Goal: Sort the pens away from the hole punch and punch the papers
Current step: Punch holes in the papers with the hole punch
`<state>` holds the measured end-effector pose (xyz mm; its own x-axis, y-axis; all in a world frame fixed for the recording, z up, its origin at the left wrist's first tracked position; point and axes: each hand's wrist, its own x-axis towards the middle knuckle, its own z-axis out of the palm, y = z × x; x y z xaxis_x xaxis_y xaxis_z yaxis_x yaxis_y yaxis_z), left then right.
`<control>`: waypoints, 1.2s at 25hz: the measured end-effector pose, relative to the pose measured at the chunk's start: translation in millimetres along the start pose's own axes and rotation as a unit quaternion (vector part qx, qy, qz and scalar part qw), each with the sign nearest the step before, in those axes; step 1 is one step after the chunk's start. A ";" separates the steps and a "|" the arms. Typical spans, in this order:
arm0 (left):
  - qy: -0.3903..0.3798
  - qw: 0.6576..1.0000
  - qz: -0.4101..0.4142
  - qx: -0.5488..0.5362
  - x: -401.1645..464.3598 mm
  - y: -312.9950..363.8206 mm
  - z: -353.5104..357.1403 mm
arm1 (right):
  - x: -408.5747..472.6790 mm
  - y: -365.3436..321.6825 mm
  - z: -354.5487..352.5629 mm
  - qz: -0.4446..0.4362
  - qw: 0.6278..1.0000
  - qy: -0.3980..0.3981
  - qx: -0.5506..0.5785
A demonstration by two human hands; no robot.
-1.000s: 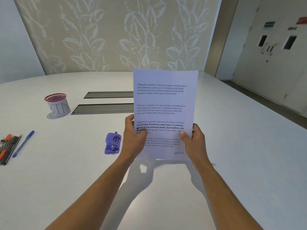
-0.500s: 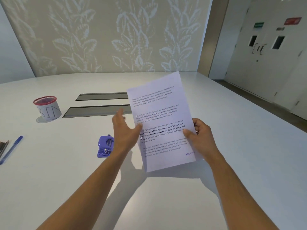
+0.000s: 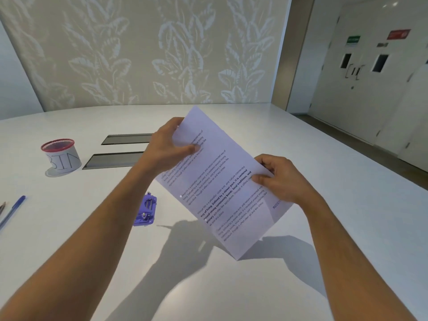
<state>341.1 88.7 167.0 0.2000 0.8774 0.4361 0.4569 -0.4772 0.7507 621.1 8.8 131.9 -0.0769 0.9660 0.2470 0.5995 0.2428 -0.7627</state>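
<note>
While both hands are holding the paper [image 3: 222, 181] up in the air over the table [image 3: 324, 228], the sheet is leaning, with its long side running from up near the far edge down toward the near right. The left hand [image 3: 166, 149] is pinching the top left part of the sheet, thumb on the front and the other fingers behind it. The right hand [image 3: 280, 179] is gripping the right edge lower down, with its thumb on the printed side.

The hole punch [image 3: 146, 210] is lying on the table down and to the left of the paper, just past the left forearm and well apart from the sheet. It looks like the left hand is the nearer one to it, so the paper's left edge probably needs to swing down that way.

The pen [image 3: 14, 210] is lying by the left edge, far from the punch. The cup marked BIN [image 3: 61, 156] is standing toward the far left.
</note>
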 end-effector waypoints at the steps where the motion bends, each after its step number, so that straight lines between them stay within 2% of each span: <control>1: 0.000 0.999 -0.016 -0.035 -0.1 -1.3 -2.5 | 0.1 -1.4 -1.7 0.001 1.000 0.005 0.001; 8: -0.015 0.986 -0.031 -0.162 -10.8 -14.5 -11.3 | -0.4 10.5 -17.8 0.020 0.997 0.072 0.016; 10: -0.004 0.979 -0.033 -0.203 -13.0 -19.6 -14.6 | -2.4 22.2 -21.5 0.016 0.986 0.113 0.121; 12: 0.015 0.967 -0.031 -0.254 -14.5 -23.9 -14.9 | -4.9 35.3 -16.7 0.019 0.953 0.139 0.269; 14: 0.032 0.955 -0.032 -0.294 -16.1 -26.5 -10.8 | -5.0 46.9 -4.5 0.025 0.930 0.141 0.340; 22: 0.104 0.956 -0.049 -0.271 -23.7 -44.8 11.8 | 6.6 49.0 15.0 0.008 0.935 0.200 0.293; 24: 0.122 0.962 -0.066 -0.235 -35.5 -60.1 23.1 | 6.4 62.5 27.8 0.020 0.939 0.209 0.273; 28: 0.105 0.973 -0.131 -0.156 -65.1 -91.5 54.3 | -8.2 92.1 65.1 0.079 0.947 0.202 0.237; 30: 0.116 0.975 -0.125 -0.144 -63.4 -89.4 55.1 | -5.9 91.5 67.0 0.080 0.946 0.206 0.236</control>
<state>335.3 78.5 44.9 -0.1041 0.9493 0.2966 0.1963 -0.2727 0.9419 623.0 31.3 20.7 0.3596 0.9009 0.2431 0.1468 0.2026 -0.9682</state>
